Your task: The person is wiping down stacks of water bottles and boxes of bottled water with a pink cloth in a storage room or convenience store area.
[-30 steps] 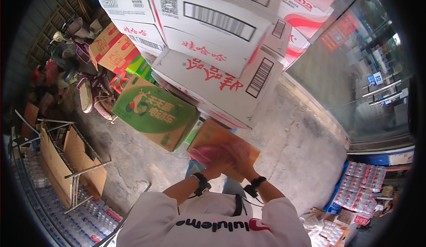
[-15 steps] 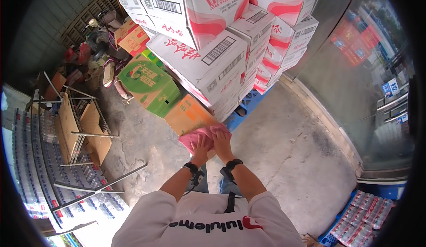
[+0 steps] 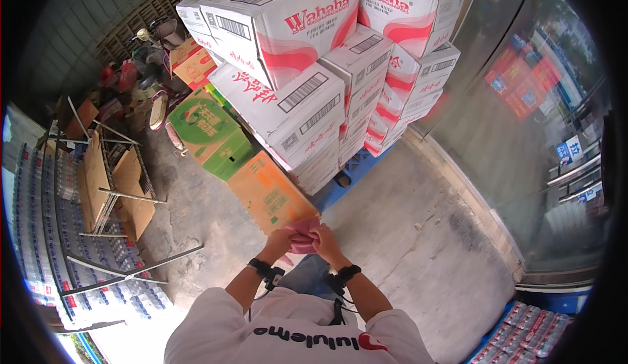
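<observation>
A pink cloth (image 3: 302,238) is bunched up between my two hands, in front of my body. My left hand (image 3: 280,241) grips its left side with curled fingers, and my right hand (image 3: 323,238) pinches its right side. Just beyond the cloth is an orange-brown carton (image 3: 267,192), its printed top uncovered. I cannot tell whether the cloth still touches the carton's near edge. Behind it to the left sits a green carton (image 3: 208,128). White cartons with red waves (image 3: 288,92) are piled high beside these, on a blue pallet (image 3: 345,175).
Metal folding frames with flattened cardboard (image 3: 131,184) stand at left, before stacked clear bottle packs (image 3: 39,226). A glass door (image 3: 523,148) borders the right side. More wrapped bottles (image 3: 530,330) sit at lower right. Clutter lies at the far left on the concrete floor (image 3: 418,226).
Both hands have drawn back toward my body and lifted the cloth off the carton, gathering it from a spread state into a bunch. My view has shifted slightly.
</observation>
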`<action>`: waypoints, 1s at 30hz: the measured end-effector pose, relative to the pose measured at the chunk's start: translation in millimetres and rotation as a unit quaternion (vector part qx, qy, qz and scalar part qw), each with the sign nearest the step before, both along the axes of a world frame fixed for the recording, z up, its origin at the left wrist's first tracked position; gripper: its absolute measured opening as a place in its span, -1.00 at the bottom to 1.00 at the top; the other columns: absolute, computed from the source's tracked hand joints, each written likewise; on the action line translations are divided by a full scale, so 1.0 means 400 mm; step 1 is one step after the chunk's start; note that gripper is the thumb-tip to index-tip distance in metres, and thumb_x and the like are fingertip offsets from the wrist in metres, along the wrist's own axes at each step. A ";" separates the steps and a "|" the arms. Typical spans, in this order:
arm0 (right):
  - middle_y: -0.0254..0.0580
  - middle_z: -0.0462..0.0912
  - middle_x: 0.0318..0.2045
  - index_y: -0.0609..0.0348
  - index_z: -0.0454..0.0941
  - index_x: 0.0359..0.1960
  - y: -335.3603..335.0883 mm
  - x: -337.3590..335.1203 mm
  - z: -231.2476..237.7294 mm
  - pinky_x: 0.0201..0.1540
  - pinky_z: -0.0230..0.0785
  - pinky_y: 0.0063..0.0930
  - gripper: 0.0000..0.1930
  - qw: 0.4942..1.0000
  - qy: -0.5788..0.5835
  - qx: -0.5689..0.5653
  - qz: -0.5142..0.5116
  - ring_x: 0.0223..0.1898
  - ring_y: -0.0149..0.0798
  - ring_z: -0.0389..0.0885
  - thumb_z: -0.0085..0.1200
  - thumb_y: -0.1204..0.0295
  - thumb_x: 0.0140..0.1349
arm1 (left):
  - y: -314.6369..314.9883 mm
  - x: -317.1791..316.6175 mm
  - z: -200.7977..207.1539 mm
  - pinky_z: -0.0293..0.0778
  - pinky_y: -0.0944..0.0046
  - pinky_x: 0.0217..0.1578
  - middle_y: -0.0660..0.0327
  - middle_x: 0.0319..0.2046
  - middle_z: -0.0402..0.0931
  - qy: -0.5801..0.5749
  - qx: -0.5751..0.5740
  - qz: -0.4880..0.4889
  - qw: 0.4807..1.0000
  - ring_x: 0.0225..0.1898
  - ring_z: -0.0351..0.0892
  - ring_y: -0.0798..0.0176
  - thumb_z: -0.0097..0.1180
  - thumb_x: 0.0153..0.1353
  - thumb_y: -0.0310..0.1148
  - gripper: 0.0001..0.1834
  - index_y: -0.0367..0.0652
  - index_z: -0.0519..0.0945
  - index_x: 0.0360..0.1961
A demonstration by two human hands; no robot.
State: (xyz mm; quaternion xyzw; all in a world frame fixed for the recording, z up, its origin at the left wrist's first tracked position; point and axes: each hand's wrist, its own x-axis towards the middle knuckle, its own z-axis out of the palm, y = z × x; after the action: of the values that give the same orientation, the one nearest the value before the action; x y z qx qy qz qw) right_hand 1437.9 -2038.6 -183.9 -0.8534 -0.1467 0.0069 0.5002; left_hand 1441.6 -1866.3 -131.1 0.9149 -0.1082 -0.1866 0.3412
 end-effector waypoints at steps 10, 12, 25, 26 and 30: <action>-0.08 0.35 -0.41 0.17 0.41 -0.31 -0.060 0.351 0.368 -0.41 0.28 -0.37 -0.77 0.989 -0.143 -0.002 -0.022 -0.39 -0.05 0.37 0.01 0.62 -0.08 | 0.011 0.252 0.189 0.42 0.27 -0.46 -0.02 -0.49 0.48 -0.253 -0.041 0.129 0.958 -0.43 0.52 0.05 -0.07 -0.07 -0.61 -0.78 -0.27 0.50 -0.34; -0.08 0.36 -0.39 0.16 0.41 -0.30 -0.055 0.406 0.407 -0.45 0.27 -0.39 -0.76 0.968 -0.242 0.042 -0.052 -0.42 -0.09 0.38 0.04 0.60 -0.06 | 0.008 0.289 0.203 0.41 0.28 -0.49 -0.01 -0.49 0.49 -0.279 -0.059 0.165 0.944 -0.46 0.53 0.11 -0.06 -0.04 -0.60 -0.81 -0.26 0.49 -0.34; -0.26 0.36 -0.35 0.29 0.27 -0.26 -0.059 0.656 0.388 -0.29 0.24 -0.58 -0.65 0.920 -0.002 0.328 -0.213 -0.34 -0.40 0.34 0.15 0.47 -0.05 | -0.223 0.432 0.297 0.42 0.46 -0.44 0.12 -0.32 0.30 -0.344 -0.313 0.408 0.786 -0.28 0.42 0.26 -0.01 -0.10 -0.75 -0.78 -0.25 0.41 -0.40; -0.28 0.36 -0.35 0.30 0.29 -0.27 -0.071 0.672 0.389 -0.31 0.24 -0.62 -0.65 0.901 0.061 0.371 -0.215 -0.37 -0.44 0.34 0.16 0.45 -0.05 | -0.233 0.444 0.289 0.42 0.46 -0.44 0.12 -0.32 0.30 -0.347 -0.304 0.419 0.782 -0.28 0.42 0.26 -0.01 -0.10 -0.75 -0.78 -0.25 0.41 -0.40; -0.36 0.39 -0.43 0.32 0.38 -0.30 -0.138 0.754 0.345 -0.35 0.20 -0.71 -0.67 0.893 0.203 0.392 -0.081 -0.42 -0.52 0.31 0.20 0.46 -0.09 | -0.288 0.504 0.251 0.38 0.43 -0.36 0.11 -0.33 0.30 -0.329 -0.273 0.508 0.748 -0.34 0.43 0.19 0.10 -0.14 -0.66 -0.78 -0.21 0.40 -0.42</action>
State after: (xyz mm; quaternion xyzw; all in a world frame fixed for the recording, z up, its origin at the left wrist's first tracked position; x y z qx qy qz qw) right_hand 1739.6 -2093.8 -46.0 -0.5767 0.0371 0.0816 0.8120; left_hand 1643.0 -1981.7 -30.6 0.7076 0.2207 0.3638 0.5642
